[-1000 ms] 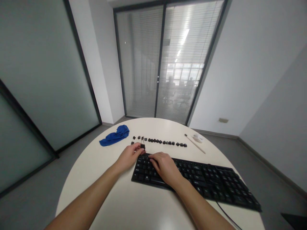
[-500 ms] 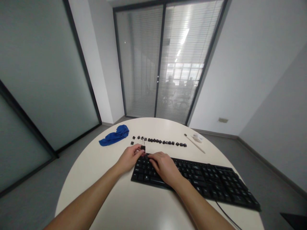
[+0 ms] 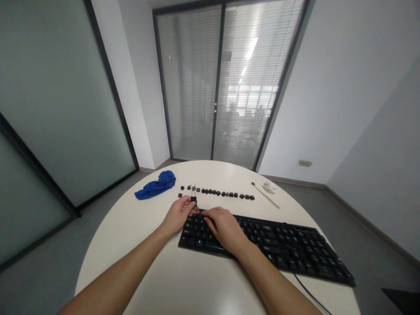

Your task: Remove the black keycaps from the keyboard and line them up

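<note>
1. Small black piece (image 3: pixel 194 199), the size of a keycap: at the far left corner of the keyboard (image 3: pixel 278 245), just above its top row. A thin wire loop (image 3: pixel 194 190) rises from it.
2. Left hand (image 3: pixel 177 215): thumb and forefinger pinch the small black piece. Other fingers are curled under, and the heel of the hand is on the table (image 3: pixel 183 280) beside the keyboard's left end.
3. Right hand (image 3: pixel 223 228): palm down across the keyboard's left block of keys, fingers loosely stretched and closed on nothing. Its fingertips are just beside the pinched piece.
4. Keyboard: black, full size, running at a slant toward the right. A cable (image 3: pixel 308 295) trails off its near right side.
5. Row of loose keycaps (image 3: pixel 226 194): 1 line on the table beyond the keyboard, close-set, dark.
6. Blue cloth (image 3: pixel 155 185): bunched, left of the row, near the table's edge.
7. Thin stick (image 3: pixel 265 195): right of the row, lying at a slant. A small white item (image 3: pixel 269 187) is just beyond it, too small to identify.
8. Table: round, pale.
</note>
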Motion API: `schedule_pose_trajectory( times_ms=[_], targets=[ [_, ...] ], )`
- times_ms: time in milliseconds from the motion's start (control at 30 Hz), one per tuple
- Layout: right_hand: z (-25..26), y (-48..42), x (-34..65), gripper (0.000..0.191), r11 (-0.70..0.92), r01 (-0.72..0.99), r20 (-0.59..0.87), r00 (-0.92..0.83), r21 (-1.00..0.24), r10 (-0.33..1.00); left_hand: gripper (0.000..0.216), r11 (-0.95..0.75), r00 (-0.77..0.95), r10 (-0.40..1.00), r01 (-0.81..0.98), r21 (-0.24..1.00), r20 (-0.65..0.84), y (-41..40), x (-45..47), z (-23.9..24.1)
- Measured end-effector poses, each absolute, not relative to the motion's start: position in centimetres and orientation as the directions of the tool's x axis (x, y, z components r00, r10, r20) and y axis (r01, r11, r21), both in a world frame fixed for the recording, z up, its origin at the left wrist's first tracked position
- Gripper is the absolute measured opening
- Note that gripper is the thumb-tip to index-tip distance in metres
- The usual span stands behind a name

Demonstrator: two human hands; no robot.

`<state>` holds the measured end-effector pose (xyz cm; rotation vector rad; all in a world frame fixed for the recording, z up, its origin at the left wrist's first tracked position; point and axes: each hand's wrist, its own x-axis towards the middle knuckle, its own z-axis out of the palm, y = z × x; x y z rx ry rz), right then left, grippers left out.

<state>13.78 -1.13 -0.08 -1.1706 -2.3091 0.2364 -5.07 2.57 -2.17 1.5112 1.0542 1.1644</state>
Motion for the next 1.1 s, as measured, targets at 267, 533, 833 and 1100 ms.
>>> schedule_pose_trajectory(
  times_ms=[267, 533, 833, 1100],
  targets=[
    [0.0, -1.2, 13.9, 0.027, 0.610, 0.692, 0.371, -0.489, -0.385, 0.790, 0.019, -0.439, 0.339, 0.880, 0.314, 0.842, 0.332, 1.0, -5.7, -0.5],
    [-0.2, -1.0, 14.0, 0.026, 0.634, 0.681, 0.389, -0.506, -0.368, 0.770, 0.032, -0.213, 0.074, 0.972, -0.112, 0.971, 0.222, 2.6, -5.7, -0.7],
    [-0.5, -0.9, 14.0, 0.027, 0.609, 0.687, 0.387, -0.477, -0.395, 0.789, 0.035, -0.221, 0.069, 0.971, -0.088, 0.971, 0.227, 3.4, -6.5, -1.7],
    [-0.4, -1.0, 13.9, 0.026, 0.600, 0.699, 0.377, -0.473, -0.389, 0.796, 0.035, -0.130, 0.117, 0.984, -0.033, 0.991, 0.133, 3.5, -5.9, -2.5]
  ],
)
